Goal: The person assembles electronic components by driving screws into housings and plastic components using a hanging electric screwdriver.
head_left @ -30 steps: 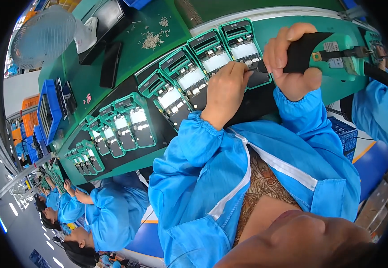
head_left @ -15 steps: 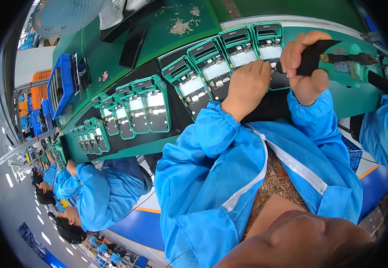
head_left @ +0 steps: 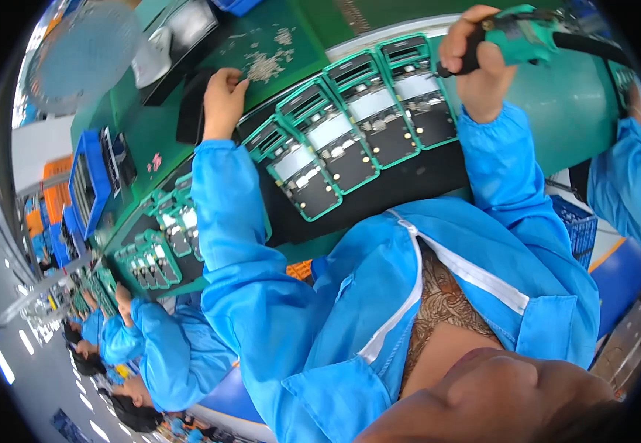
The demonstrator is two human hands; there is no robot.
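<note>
My right hand [head_left: 479,70] is closed around a green-and-black electric screwdriver [head_left: 519,37], lifted over the right end of a row of green-framed phone assemblies [head_left: 364,111]. A thick black cable runs off the tool to the right. Farther left, my left hand [head_left: 224,103] reaches across the table beside a pile of small pale parts [head_left: 265,66], thumb and fingertips apart. Nothing shows between its fingers. A dark flat object [head_left: 190,111] lies just left of that hand, partly hidden. The phone assemblies show white labels, metal parts and black lower sections.
More green-framed assemblies [head_left: 147,262] stand farther left, partly behind my left sleeve. Blue trays [head_left: 90,177], small pink pieces [head_left: 155,161] and a round mesh fan guard [head_left: 80,55] lie beyond. Co-workers in blue sit at left [head_left: 173,340] and right [head_left: 623,184].
My left hand has moved left, away from the phone assemblies and my right hand, to the small parts. My right hand has lifted the screwdriver slightly away from the row. The view has shifted.
</note>
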